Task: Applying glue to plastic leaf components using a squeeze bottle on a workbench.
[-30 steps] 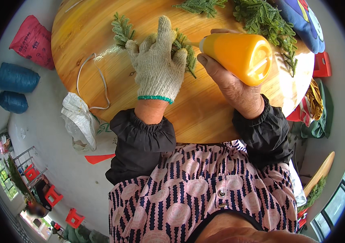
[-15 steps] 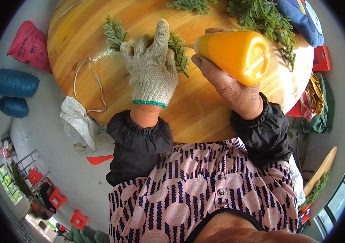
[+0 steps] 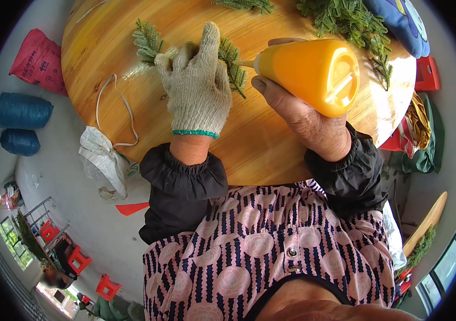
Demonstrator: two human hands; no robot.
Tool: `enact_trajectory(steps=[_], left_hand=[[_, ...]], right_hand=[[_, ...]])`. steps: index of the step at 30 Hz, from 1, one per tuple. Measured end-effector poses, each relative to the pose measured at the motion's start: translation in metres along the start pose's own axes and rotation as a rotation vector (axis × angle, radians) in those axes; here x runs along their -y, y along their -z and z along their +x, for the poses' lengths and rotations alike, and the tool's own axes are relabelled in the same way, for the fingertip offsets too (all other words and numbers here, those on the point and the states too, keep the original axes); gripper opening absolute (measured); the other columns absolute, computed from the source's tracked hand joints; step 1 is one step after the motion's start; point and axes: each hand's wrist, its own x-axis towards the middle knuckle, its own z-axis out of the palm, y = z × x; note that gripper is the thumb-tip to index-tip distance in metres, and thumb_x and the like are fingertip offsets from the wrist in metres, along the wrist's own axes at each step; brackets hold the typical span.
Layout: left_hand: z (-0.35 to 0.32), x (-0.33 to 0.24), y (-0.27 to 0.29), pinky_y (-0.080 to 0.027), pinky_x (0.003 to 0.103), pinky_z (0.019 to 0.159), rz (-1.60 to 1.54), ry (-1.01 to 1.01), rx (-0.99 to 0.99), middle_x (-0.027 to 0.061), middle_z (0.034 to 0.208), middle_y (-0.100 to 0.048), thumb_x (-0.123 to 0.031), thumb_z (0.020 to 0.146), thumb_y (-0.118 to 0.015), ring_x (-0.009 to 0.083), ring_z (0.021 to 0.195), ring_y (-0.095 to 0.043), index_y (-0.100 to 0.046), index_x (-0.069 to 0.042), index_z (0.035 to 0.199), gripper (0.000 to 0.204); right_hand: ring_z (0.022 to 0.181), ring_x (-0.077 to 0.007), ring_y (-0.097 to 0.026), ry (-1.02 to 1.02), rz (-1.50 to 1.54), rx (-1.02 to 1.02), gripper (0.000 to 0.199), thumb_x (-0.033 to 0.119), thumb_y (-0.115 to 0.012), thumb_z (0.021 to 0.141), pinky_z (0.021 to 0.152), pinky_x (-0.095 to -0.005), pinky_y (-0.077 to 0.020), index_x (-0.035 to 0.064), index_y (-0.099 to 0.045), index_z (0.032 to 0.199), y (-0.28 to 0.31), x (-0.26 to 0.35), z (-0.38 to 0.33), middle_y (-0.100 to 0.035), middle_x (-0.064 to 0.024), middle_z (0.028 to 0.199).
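My left hand (image 3: 196,88), in a cream knit glove with a green cuff edge, is above the round wooden table (image 3: 263,152). Its fingers curl around the middle of a green fir sprig (image 3: 232,69), while one finger stretches out away from me. Needles stick out on both sides of the glove; the held part is hidden. My bare right hand (image 3: 305,115) wraps around a yellow squeeze bottle (image 3: 308,75), tipped with its base toward the right. The bottle's thin nozzle points left and meets the sprig's needles; whether it touches them I cannot tell.
More fir branches (image 3: 343,24) lie at the table's far right, beside a blue cushion-like item (image 3: 399,24). A white cord (image 3: 123,101) and a crumpled white bag (image 3: 99,155) hang at the left edge. Red stools (image 3: 107,287) and blue bundles (image 3: 24,109) stand on the floor.
My left hand and the sprig have shifted slightly left in the picture. The bottle's nozzle has moved a little left and its base slightly right. Both grips look the same.
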Motion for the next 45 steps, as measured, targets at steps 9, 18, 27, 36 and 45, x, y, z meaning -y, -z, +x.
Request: enact_trajectory(steps=[9, 18, 27, 36, 45], left_hand=[[0.0, -0.001, 0.002, -0.032, 0.059, 0.109, 0.004, -0.009, -0.014, 0.0199, 0.106, -0.064, -0.016, 0.093, -0.064, 0.0378, 0.11, -0.059, -0.047, -0.011, 0.152, 0.062], [0.0, 0.001, 0.0, -0.034, 0.056, 0.105, 0.019, -0.032, -0.02, 0.0181, 0.104, -0.065, -0.018, 0.094, -0.062, 0.0352, 0.106, -0.059, -0.05, -0.009, 0.15, 0.059], [0.0, 0.003, -0.002, -0.034, 0.056, 0.104, 0.054, -0.065, -0.078, 0.0168, 0.102, -0.065, -0.021, 0.095, -0.06, 0.0344, 0.102, -0.059, -0.052, -0.009, 0.149, 0.056], [0.0, 0.004, -0.004, -0.035, 0.056, 0.104, -0.012, -0.04, -0.073, 0.0162, 0.099, -0.065, -0.022, 0.095, -0.06, 0.0347, 0.099, -0.059, -0.055, -0.013, 0.147, 0.053], [-0.001, 0.005, 0.001, -0.034, 0.056, 0.107, -0.029, -0.038, -0.081, 0.0163, 0.102, -0.065, -0.022, 0.095, -0.062, 0.0353, 0.102, -0.059, -0.055, -0.015, 0.148, 0.054]], right_hand=[[0.109, -0.0325, -0.069, -0.02, 0.009, 0.001, 0.033, 0.008, -0.085, 0.07, 0.093, -0.0407, -0.0563, 0.0161, -0.078, 0.101, 0.005, 0.002, 0.001, -0.072, -0.0151, 0.112], [0.103, -0.0328, -0.071, 0.006, 0.052, 0.003, 0.03, 0.007, -0.084, 0.07, 0.089, -0.0415, -0.0577, 0.0146, -0.076, 0.098, 0.013, 0.0, 0.004, -0.073, -0.0148, 0.111], [0.099, -0.0304, -0.071, -0.035, 0.232, -0.013, 0.028, 0.005, -0.086, 0.074, 0.088, -0.0403, -0.0577, 0.0161, -0.078, 0.099, 0.017, -0.004, 0.005, -0.073, -0.0138, 0.113], [0.097, -0.0302, -0.071, 0.002, 0.261, 0.011, 0.028, 0.004, -0.086, 0.072, 0.087, -0.0398, -0.0578, 0.0153, -0.079, 0.097, 0.031, -0.007, 0.009, -0.074, -0.0136, 0.109], [0.093, -0.0277, -0.071, -0.354, 0.671, -0.03, 0.026, 0.004, -0.086, 0.07, 0.085, -0.0372, -0.057, 0.0055, -0.078, 0.095, 0.037, -0.001, 0.008, -0.075, -0.013, 0.104]])
